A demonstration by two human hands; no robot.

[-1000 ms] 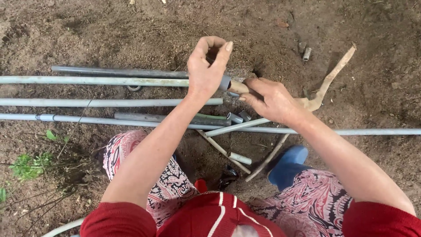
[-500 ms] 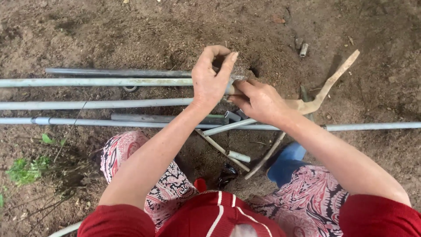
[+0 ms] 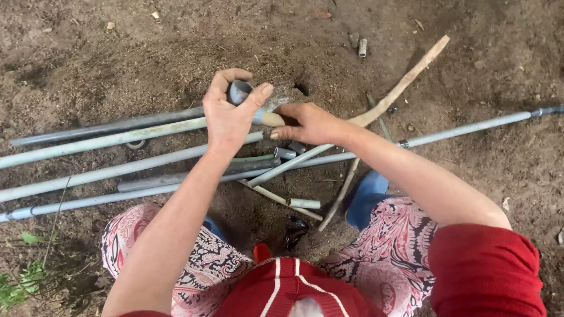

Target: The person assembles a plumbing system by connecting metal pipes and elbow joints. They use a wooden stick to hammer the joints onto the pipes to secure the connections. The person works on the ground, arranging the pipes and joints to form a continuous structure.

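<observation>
Pipe fitting [image 3: 239, 91], a short grey piece, sits pinched between the thumb and fingers of the left hand [image 3: 230, 117], just above the long grey pipes [image 3: 106, 158] on the bare soil [image 3: 117, 53]. Right beside it, the right hand [image 3: 308, 123] is closed on a pale pipe end [image 3: 269, 118] that touches the fitting; the two do not yet look fully seated together. Short offcuts [image 3: 304, 203] lie below the fitting, a wooden stick [image 3: 405, 82] to its right.

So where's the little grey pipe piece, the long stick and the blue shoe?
grey pipe fitting [image 3: 239, 91], head view, its open round end.
wooden stick [image 3: 411, 75], head view, mid-shaft.
blue shoe [image 3: 365, 199], head view, its top.
</observation>
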